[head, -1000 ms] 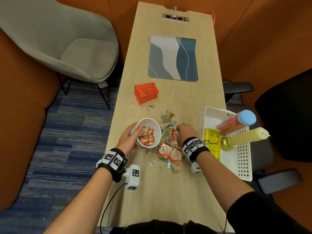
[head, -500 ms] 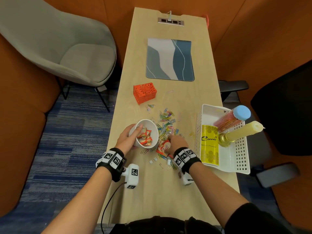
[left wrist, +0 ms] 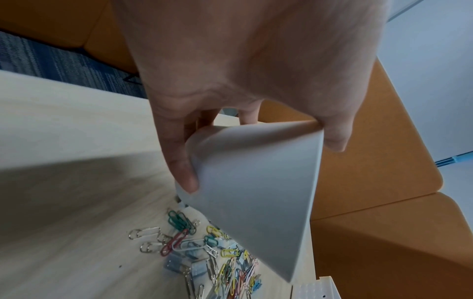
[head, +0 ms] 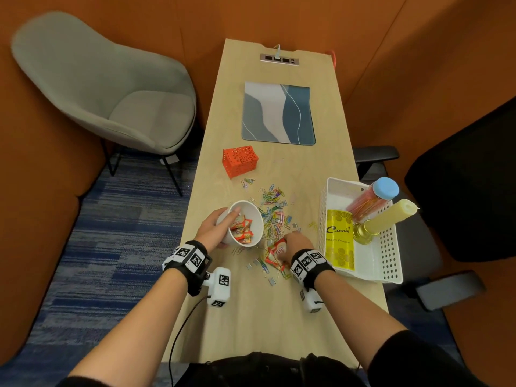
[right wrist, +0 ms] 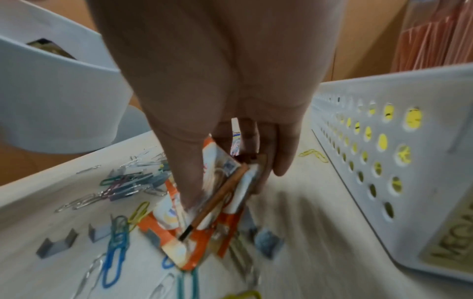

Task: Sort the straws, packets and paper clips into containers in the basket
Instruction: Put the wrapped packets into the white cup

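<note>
While the smooth white cup (head: 245,223) is gripped by the left hand (head: 213,230), glossy orange packets (head: 276,254) are pinched by the right hand (head: 297,244), "Carrie" legible in the perforated basket (head: 391,247)

Right hand gathers packets beside the tilted cup

The right hand (head: 294,247) has drawn back from the paper-clip pile and now pinches orange-and-white foil packets (head: 277,254); the left hand's (head: 213,230) white paper cup (head: 245,223) has tilted towards them.

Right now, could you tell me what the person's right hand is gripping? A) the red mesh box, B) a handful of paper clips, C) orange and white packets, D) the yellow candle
C: in the right wrist view the right hand pinches a bunch of orange and white packets above the paper clips scattered on the table, while the left hand grips the white cup.
</note>
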{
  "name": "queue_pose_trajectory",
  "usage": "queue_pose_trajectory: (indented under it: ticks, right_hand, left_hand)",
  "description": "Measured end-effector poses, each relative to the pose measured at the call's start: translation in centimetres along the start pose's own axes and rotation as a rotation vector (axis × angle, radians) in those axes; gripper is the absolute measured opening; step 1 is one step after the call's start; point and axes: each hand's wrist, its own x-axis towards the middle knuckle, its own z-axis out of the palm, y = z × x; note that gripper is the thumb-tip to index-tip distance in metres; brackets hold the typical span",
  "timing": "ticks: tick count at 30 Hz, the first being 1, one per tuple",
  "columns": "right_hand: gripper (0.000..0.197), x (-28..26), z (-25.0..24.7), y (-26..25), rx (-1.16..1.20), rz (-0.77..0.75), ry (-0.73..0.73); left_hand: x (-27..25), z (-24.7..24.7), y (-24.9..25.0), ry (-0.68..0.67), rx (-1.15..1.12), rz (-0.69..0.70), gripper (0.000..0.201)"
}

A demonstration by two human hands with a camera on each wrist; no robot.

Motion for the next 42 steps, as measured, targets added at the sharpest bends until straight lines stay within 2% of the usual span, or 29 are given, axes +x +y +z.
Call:
queue_pose_trajectory:
  ticks: [4, 8, 12, 14, 16, 20, 23, 26, 28, 30, 33, 38, 42]
  right_hand:
    - [0.021, -0.5, -2.3, -0.3, 0.126, -0.018, 0.024]
    - [0.030, -1.1, -6.5, 0.1, 0.338, -0.102, 0.099]
    - [0.042, -2.7, -11.6, 0.2, 0.644, -0.219, 0.287]
    - [0.040, -3.7, -13.0, -0.7, 0.917, -0.281, 0.253]
    - [0.039, -4.1, -13.0, -2.2, 1.089, -0.311, 0.169]
    - [0.044, -3.9, -10.3, -5.1, 0.989, -0.324, 0.098]
    - [0.046, -3.5, -8.4, -6.3, 0.934, -0.327, 0.110]
    - [0.044, -3.1, -8.0, -6.9, 0.715, -0.386, 0.252]
    - [0.051, -3.0, -8.1, -7.2, 0.509, -0.430, 0.377]
    - [0.057, -2.7, -8.1, -7.3, 0.398, -0.439, 0.473]
    - [0.036, -1.6, -7.7, -6.9, 0.279, -0.404, 0.540]
    - [0.013, -0.1, -6.8, -6.1, 0.380, -0.371, 0.507]
    - [0.014, 1.3, -7.2, -5.9, 0.625, -0.336, 0.459]
  left_hand:
    - [-0.5, -0.9, 1.0, 0.003, 0.005, 0.018, 0.050]
    - [-0.7, -1.6, 1.0, 0.016, -0.011, 0.010, 0.061]
    - [-1.0, -1.7, 0.7, 0.026, -0.014, 0.011, 0.063]
    - [-1.2, -1.5, 0.7, 0.023, -0.020, 0.008, 0.062]
    - [-1.6, -1.2, 0.8, 0.017, -0.030, 0.009, 0.059]
    - [-1.9, -0.5, 1.7, -0.012, -0.063, 0.008, 0.053]
    - [-1.6, -0.5, 2.2, -0.009, -0.073, 0.007, 0.055]
    - [-1.1, -0.9, 2.2, -0.005, -0.055, 0.021, 0.063]
    - [-0.8, -1.0, 2.2, -0.001, -0.053, 0.021, 0.065]
    - [-0.3, -0.9, 2.4, -0.004, -0.049, 0.019, 0.066]
    - [0.4, -0.6, 2.9, -0.027, -0.043, 0.008, 0.062]
    - [2.2, 0.4, 3.6, -0.025, -0.039, 0.005, 0.057]
    - [3.3, 1.0, 3.7, -0.060, -0.028, 0.010, 0.059]
